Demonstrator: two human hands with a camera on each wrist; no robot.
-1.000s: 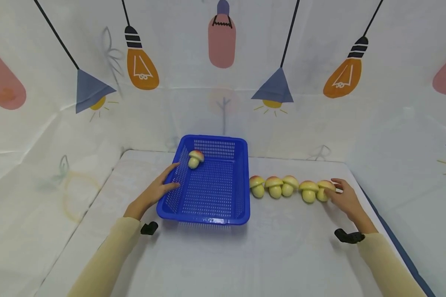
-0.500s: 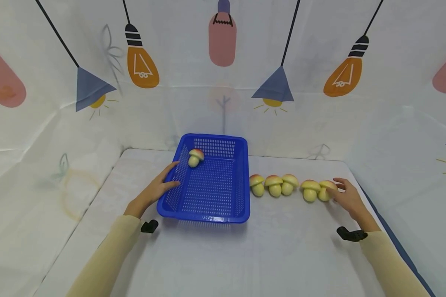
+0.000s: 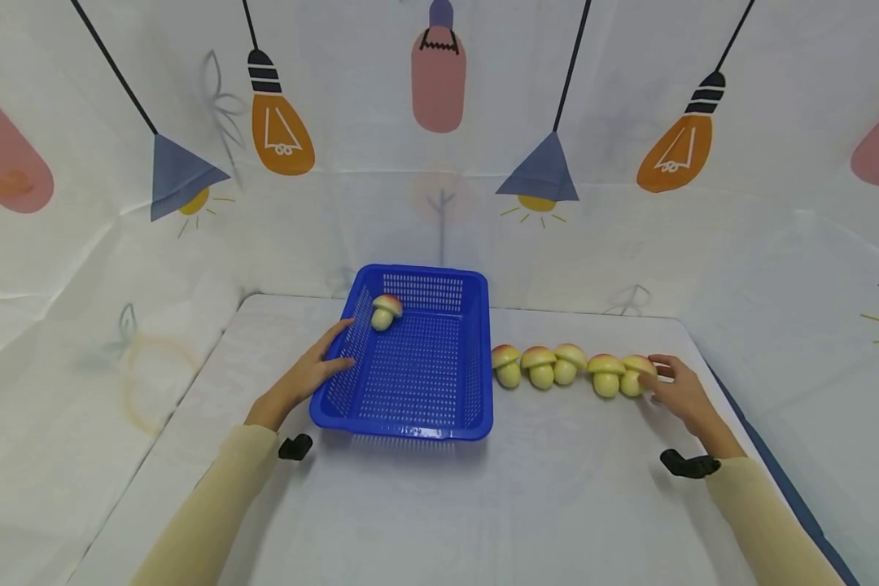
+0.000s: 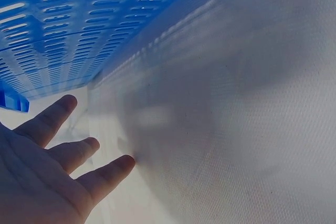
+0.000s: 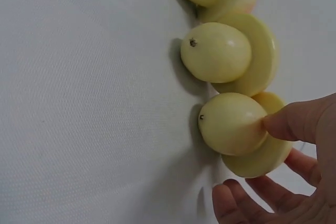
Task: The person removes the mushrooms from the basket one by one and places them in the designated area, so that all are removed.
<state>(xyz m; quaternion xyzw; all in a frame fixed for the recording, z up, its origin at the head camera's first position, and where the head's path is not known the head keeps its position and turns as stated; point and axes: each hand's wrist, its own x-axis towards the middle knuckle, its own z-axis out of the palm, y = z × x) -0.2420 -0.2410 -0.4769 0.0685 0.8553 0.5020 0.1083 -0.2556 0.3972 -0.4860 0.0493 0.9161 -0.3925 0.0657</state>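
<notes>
My left hand point(image 3: 306, 376) lies at the left rim of a blue plastic basket point(image 3: 403, 433), thumb and index finger reaching over the edge. In the left wrist view, straight, spread fingers point(image 4: 107, 179) show below the basket's slotted side. One toy mushroom point(image 3: 382, 318) with a reddish cap sits in the basket's far left corner. My right hand point(image 3: 684, 399) pinches the rightmost toy mushroom point(image 5: 231, 124) of a row on the table, thumb on its pale stem and fingers around the cap. Another mushroom point(image 5: 218, 53) stands right against it.
Three more toy mushrooms point(image 3: 539, 368) continue the row leftward to the basket's right side. The white-covered table point(image 3: 557, 488) meets a printed cloth backdrop point(image 3: 381, 203) at its far edge. Dark wrist mounts point(image 3: 690, 465) sit beside both sleeves.
The right hand and the two rightmost mushrooms shifted slightly right, then back left, closer to the rest of the row. The left hand and the basket have stayed in place.
</notes>
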